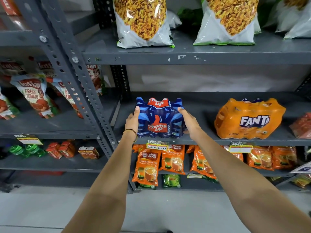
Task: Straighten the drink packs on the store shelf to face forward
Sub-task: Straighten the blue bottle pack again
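Both hands clamp the Thums Up pack (159, 120): left hand (133, 121) and right hand (189, 122) on opposite sides, label facing outward.

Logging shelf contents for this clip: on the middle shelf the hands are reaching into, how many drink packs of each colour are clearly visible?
Blue drink pack, held at its sides by the left hand and right hand: 1
Orange drink pack, untouched, slightly angled: 1
Red pack at the right edge, cut off, kind unclear: 1
Total: 3, of which 2 are surely drink packs
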Tool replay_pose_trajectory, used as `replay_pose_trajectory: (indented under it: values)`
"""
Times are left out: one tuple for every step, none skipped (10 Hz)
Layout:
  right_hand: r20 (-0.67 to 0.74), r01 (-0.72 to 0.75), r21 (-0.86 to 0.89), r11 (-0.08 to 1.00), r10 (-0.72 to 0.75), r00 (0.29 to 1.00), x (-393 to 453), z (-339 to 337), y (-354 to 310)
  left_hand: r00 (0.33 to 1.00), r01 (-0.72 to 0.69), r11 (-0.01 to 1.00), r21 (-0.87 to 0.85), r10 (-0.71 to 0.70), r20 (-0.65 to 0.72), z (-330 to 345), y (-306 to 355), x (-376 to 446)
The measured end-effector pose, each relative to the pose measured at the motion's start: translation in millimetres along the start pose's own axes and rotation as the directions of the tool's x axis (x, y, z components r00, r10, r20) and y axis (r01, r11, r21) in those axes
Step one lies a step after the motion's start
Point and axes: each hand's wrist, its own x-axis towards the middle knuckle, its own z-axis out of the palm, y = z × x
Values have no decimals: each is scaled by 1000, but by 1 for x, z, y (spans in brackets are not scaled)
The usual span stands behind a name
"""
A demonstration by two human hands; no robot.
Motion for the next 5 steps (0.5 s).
replay_pose_trajectory:
  values:
    - [11,-4,17,1000,4,1000,-1,0,-2,1000,5,1000,-2,-5,4,1,0,3]
    - [18,-8,17,1000,8,1000,-3,0,-4,1000,13,1000,4,-13,-1,2,0,4]
    - [32,-6,15,1000,5,999,-3,-1,-5,1000,20,1000,-22,-19,21,3,2,2]
    - [50,-7,16,1000,6,999,-1,-2,-4,999,45,999,-20,-45,18,2,4,4]
    - [13,-1,0,1000,1,1000,-2,0,0,990,-13,977,212,42,-135,6,8,-10]
